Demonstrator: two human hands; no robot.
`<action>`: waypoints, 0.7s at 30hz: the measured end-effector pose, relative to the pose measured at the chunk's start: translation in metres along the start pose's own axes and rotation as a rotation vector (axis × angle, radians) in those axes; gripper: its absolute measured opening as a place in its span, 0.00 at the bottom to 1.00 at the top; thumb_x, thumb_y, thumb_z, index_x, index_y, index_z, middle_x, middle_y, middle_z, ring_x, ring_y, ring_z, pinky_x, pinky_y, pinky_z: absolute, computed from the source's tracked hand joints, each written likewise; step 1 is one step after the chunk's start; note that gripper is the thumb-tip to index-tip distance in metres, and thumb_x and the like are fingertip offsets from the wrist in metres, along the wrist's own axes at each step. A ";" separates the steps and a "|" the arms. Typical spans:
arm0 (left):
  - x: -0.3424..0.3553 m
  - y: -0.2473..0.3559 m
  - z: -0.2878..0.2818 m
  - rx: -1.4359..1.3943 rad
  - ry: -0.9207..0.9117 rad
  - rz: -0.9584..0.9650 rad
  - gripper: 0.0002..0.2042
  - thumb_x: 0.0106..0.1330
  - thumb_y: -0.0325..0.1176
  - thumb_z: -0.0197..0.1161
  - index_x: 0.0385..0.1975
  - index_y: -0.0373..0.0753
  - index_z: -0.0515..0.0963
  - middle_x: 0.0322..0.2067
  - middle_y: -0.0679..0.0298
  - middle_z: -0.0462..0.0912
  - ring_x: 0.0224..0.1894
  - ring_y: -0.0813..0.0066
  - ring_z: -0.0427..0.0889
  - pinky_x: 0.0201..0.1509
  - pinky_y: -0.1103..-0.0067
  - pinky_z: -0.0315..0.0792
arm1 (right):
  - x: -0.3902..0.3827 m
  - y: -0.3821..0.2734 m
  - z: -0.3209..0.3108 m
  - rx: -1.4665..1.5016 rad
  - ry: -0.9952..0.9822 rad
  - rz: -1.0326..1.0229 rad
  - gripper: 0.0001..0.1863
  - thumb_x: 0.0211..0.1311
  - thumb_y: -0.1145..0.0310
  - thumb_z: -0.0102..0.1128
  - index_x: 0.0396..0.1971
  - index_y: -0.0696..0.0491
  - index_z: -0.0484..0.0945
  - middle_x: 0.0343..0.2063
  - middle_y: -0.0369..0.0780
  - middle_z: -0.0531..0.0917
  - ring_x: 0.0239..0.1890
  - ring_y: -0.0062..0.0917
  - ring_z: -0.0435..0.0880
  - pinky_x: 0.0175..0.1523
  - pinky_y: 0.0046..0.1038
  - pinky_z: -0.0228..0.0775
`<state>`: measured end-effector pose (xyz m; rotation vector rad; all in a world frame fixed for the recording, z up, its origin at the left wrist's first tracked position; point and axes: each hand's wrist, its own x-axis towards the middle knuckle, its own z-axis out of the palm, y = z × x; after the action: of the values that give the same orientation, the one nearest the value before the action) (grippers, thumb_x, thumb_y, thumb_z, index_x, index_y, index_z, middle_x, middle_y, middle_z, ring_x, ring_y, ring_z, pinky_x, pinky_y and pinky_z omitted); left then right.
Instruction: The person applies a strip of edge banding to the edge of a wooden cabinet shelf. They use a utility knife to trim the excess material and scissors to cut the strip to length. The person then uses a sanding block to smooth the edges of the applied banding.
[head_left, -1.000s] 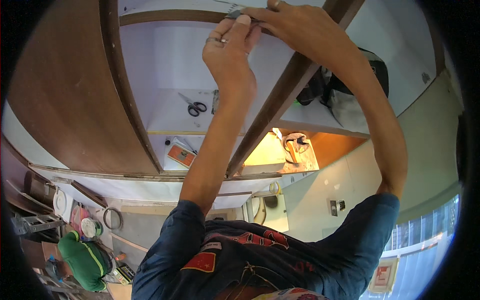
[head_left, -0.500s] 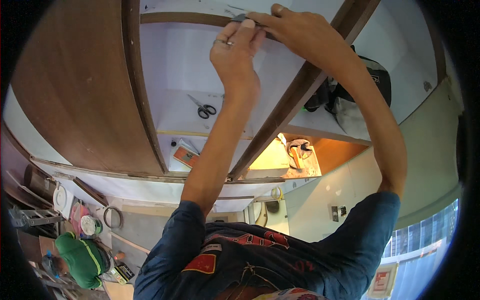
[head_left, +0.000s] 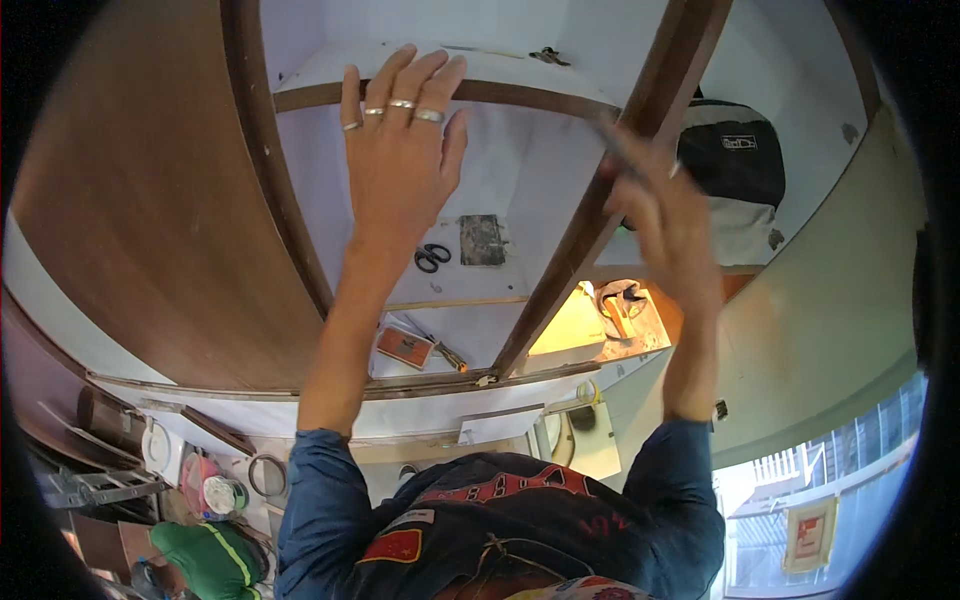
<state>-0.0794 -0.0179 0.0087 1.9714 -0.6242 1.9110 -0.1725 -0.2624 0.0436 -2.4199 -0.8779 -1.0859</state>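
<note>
My left hand (head_left: 395,170) is open, its ringed fingers resting over the brown shelf edge (head_left: 530,97) of a white cabinet. My right hand (head_left: 668,228), blurred, is closed on a thin dark object (head_left: 622,147) beside the brown upright (head_left: 548,284). Small dark bits (head_left: 549,56) and a thin strip (head_left: 485,51) lie on the upper shelf. Below, black-handled scissors (head_left: 432,256) sit by a dark square sheet (head_left: 483,239). An orange book (head_left: 402,347) and a tool with a yellow handle (head_left: 450,355) are on the lower shelf.
A black-and-grey bag (head_left: 730,160) fills the right compartment, above a lit box (head_left: 560,325) with orange items. A brown panel (head_left: 150,220) stands at left. Below left, a person in green (head_left: 205,555) bends beside buckets (head_left: 215,495) and a metal ladder (head_left: 95,490).
My hands have parted: the left moved left and opened out on the shelf edge, while the right dropped down and to the right with the dark object, uncovering the bits on the upper shelf.
</note>
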 end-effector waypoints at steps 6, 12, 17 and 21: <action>0.007 0.000 0.003 0.032 -0.173 0.096 0.19 0.59 0.31 0.66 0.52 0.43 0.78 0.48 0.65 0.78 0.55 0.64 0.75 0.71 0.57 0.57 | -0.142 0.009 0.089 0.571 -0.212 0.565 0.24 0.73 0.67 0.49 0.67 0.48 0.67 0.37 0.46 0.81 0.32 0.25 0.81 0.43 0.27 0.74; 0.012 0.003 0.008 0.052 -0.167 0.129 0.18 0.58 0.30 0.66 0.50 0.42 0.79 0.46 0.63 0.78 0.51 0.61 0.74 0.66 0.59 0.63 | -0.227 -0.010 0.143 0.927 -0.141 0.848 0.23 0.73 0.68 0.50 0.64 0.59 0.68 0.35 0.40 0.77 0.31 0.22 0.80 0.38 0.25 0.73; 0.015 0.004 0.002 0.050 -0.216 0.103 0.17 0.59 0.29 0.66 0.50 0.43 0.80 0.46 0.61 0.78 0.50 0.58 0.74 0.60 0.61 0.66 | -0.239 -0.019 0.147 0.944 -0.110 0.798 0.22 0.74 0.68 0.45 0.64 0.60 0.67 0.38 0.39 0.80 0.31 0.19 0.81 0.34 0.22 0.71; 0.018 0.008 -0.008 0.070 -0.216 0.127 0.16 0.58 0.28 0.65 0.48 0.42 0.80 0.45 0.59 0.79 0.49 0.56 0.75 0.58 0.63 0.67 | -0.249 -0.018 0.143 0.973 -0.123 0.785 0.23 0.74 0.69 0.46 0.66 0.59 0.65 0.41 0.40 0.79 0.32 0.19 0.81 0.34 0.22 0.71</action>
<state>-0.0899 -0.0220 0.0266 2.2529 -0.7656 1.8268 -0.2343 -0.2716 -0.2372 -1.6964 -0.2755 -0.1278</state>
